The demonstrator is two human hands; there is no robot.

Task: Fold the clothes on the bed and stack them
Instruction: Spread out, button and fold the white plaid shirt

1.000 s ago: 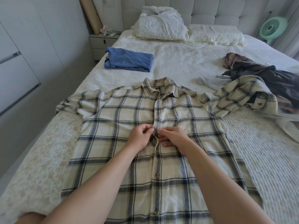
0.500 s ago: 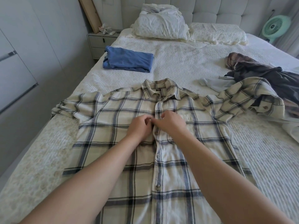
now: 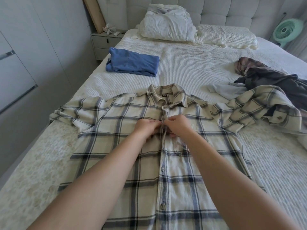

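Head view shows a cream plaid shirt [image 3: 126,146] spread front-up on the bed [image 3: 191,67], collar toward the pillows [image 3: 167,25]. Both hands meet at its button placket just below the collar: the left hand [image 3: 146,128] pinches the fabric edge on one side, the right hand [image 3: 178,126] pinches the other, fingers curled. Lower buttons look fastened. A folded blue garment [image 3: 132,63] lies near the bed's left edge, well apart. A dark crumpled pile of clothes [image 3: 272,77] sits at the right, touching the shirt's sleeve.
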